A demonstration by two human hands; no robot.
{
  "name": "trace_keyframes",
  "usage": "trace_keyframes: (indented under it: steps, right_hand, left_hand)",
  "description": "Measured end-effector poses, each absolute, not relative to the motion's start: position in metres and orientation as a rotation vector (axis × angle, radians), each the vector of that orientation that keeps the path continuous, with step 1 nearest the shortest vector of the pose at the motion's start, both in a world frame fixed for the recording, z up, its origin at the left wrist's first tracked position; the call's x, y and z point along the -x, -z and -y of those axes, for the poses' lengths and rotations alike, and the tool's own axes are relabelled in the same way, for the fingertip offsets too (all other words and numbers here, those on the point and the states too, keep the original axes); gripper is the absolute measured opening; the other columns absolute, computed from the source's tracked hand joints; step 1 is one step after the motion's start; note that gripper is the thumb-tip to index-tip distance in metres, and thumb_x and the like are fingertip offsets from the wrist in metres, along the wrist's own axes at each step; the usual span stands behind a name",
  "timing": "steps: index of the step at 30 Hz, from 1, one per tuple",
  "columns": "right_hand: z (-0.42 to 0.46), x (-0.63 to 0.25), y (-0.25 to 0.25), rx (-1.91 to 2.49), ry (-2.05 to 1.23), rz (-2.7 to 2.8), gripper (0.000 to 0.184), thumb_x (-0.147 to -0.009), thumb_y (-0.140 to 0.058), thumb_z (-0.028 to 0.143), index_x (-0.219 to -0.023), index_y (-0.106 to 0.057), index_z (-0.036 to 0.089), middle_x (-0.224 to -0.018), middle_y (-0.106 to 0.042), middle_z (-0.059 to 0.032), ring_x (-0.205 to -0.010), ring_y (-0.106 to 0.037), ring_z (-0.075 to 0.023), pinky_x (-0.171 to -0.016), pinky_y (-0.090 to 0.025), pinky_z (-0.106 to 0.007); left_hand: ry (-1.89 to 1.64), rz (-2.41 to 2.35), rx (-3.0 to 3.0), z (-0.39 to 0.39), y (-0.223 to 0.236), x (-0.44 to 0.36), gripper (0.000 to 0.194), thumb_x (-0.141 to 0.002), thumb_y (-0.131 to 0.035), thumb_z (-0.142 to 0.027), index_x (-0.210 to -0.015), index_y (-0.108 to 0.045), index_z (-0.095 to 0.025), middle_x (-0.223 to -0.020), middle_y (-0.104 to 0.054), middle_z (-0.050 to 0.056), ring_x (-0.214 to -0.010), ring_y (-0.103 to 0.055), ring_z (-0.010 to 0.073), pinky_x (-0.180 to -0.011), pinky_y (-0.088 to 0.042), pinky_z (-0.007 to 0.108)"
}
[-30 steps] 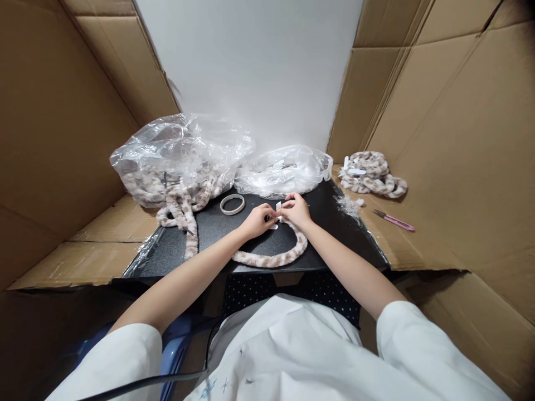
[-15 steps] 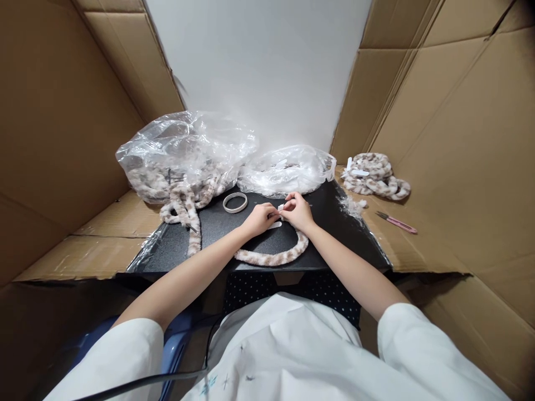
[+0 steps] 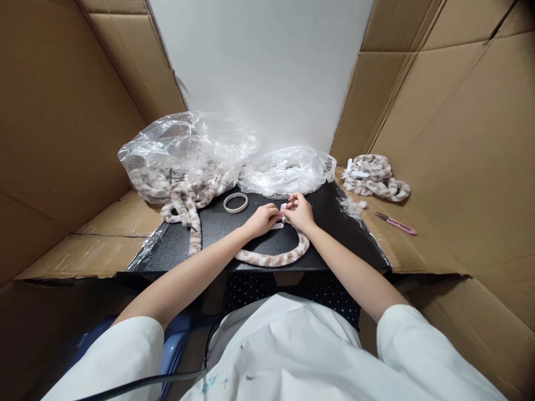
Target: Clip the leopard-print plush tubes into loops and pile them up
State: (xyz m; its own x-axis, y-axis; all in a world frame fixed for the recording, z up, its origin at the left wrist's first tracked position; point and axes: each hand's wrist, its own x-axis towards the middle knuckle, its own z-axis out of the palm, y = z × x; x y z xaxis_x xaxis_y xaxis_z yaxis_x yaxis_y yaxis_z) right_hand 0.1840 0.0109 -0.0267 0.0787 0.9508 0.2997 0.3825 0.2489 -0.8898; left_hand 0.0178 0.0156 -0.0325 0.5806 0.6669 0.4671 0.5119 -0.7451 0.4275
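A fluffy white cord with brown spots point(image 3: 273, 259) lies in a loop on the black table. Its ends come together between my hands. My left hand point(image 3: 263, 219) pinches the cord near its joined ends. Opposite it, my right hand point(image 3: 300, 213) has thumb and fingers closed at the same spot, on a small white tag or piece of tape point(image 3: 283, 206); I cannot tell which. Just below the fingertips, a white strip point(image 3: 277, 226) lies inside the loop. The fingers hide most of the join.
A roll of tape point(image 3: 235, 203) lies left of my hands. Behind stand a clear plastic bag of fluffy cords point(image 3: 188, 139) and a second plastic bag point(image 3: 288, 170). At right are tagged cord loops point(image 3: 371, 175), fluff scraps point(image 3: 354, 207) and pink thread snips point(image 3: 396, 224). Cardboard walls point(image 3: 468, 139) flank the table.
My right hand has shifted very slightly, and more of the small white piece shows between the fingers. The cord loop and the other things lie as before.
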Motion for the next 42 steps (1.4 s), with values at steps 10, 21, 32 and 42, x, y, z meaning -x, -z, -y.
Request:
trace_keyframes:
  steps: [10,21,32,42]
  right_hand:
    - [-0.014,-0.184,0.03,1.317,-0.683,1.473,0.036,-0.059,-0.069,0.014,-0.08,-0.042,0.025,-0.066,-0.062,0.0076,-0.061,-0.062,-0.0146,-0.065,-0.048,-0.027]
    - [-0.015,-0.184,0.031,1.315,-0.679,1.474,0.037,-0.059,-0.07,0.014,-0.081,-0.042,0.025,-0.066,-0.065,0.0072,-0.063,-0.065,-0.0158,-0.066,-0.049,-0.028]
    - [0.01,-0.191,0.021,1.283,-0.556,1.738,0.032,-0.063,-0.067,0.017,-0.083,-0.043,0.025,-0.069,-0.07,0.0056,-0.066,-0.068,-0.0184,-0.066,-0.046,-0.028]
    - [0.014,-0.19,0.025,1.318,-0.585,1.792,0.032,-0.064,-0.065,0.013,-0.083,-0.042,0.026,-0.066,-0.068,0.0064,-0.068,-0.068,-0.0181,-0.066,-0.046,-0.027]
  left_hand:
    - [-0.912,-1.039,-2.502,-0.016,0.027,-0.019,0.007,-0.082,-0.061,-0.016,-0.082,-0.067,-0.014,-0.079,-0.068,0.004,-0.071,-0.06,0.0137,-0.068,-0.044,0.023]
    - [-0.931,-1.078,-2.453,-0.017,0.027,-0.02,0.005,-0.08,-0.065,-0.017,-0.076,-0.066,-0.014,-0.071,-0.065,0.002,-0.065,-0.055,0.0116,-0.066,-0.041,0.022]
    - [-0.915,-1.21,-2.361,-0.011,0.027,-0.02,0.01,-0.078,-0.066,-0.022,-0.076,-0.065,-0.013,-0.063,-0.061,-0.001,-0.056,-0.049,0.0096,-0.056,-0.036,0.021]
    - [-0.846,-1.198,-2.528,-0.011,0.03,-0.024,0.011,-0.078,-0.06,-0.012,-0.08,-0.071,-0.013,-0.08,-0.064,0.006,-0.068,-0.057,0.0128,-0.066,-0.045,0.023]
